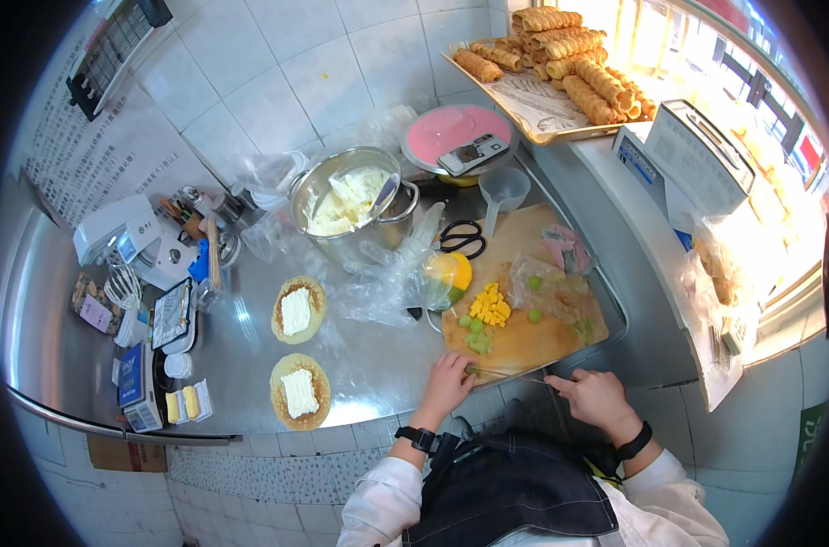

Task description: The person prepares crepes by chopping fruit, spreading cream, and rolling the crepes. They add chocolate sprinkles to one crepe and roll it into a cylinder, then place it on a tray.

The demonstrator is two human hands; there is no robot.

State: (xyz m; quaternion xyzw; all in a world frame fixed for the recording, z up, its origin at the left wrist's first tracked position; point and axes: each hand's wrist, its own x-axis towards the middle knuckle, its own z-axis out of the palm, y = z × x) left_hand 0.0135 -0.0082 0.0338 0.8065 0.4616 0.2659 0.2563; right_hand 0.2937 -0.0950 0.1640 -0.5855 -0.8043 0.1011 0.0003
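At the near edge of the wooden cutting board (514, 351), my right hand (598, 401) grips a knife (514, 375), its blade pointing left. The fingers of my left hand (449, 383) are closed at the board's edge, pinching what looks like a green grape (472, 369) by the blade tip. Beyond them lie cut green grapes (477, 341) and a heap of yellow mango cubes (490, 305). Whole grapes (535, 315) and a clear bag (535, 273) are farther right. A mango (456, 272) sits at the board's left edge.
Two round pancakes (288, 401) topped with white cream lie left. Behind are a pot (341, 196) of cream, black scissors (463, 239), plastic bags (382, 283) and a phone (473, 155) on a pink round lid. Fried rolls fill a tray (546, 137) on the right ledge.
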